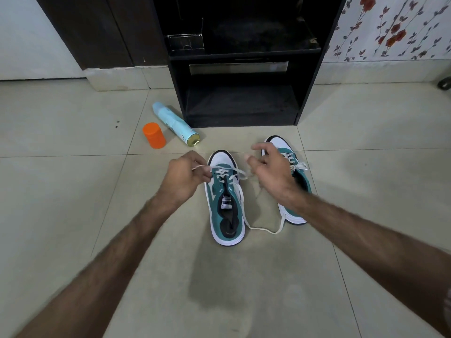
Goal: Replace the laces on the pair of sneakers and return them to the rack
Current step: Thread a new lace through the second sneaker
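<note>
Seen from the head camera, the left hand [181, 176] is pinching one end of the white lace [234, 172], its grip closing tight just left of the left sneaker [225, 211] on the floor [73, 191]. The right hand [271, 172] is hovering with fingers loosely curled, the lace passing near its fingertips; whether it is gripping, I cannot tell. The right sneaker [296, 181] is sitting under and behind that hand. The rack [241, 93] is standing beyond both hands, with a spray can [174, 123] and an orange cap [154, 135] off past the left hand.

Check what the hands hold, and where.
Left hand pinches the near sneaker's white lace near its left end. Right hand seems to hold the other strand; unclear.
</note>
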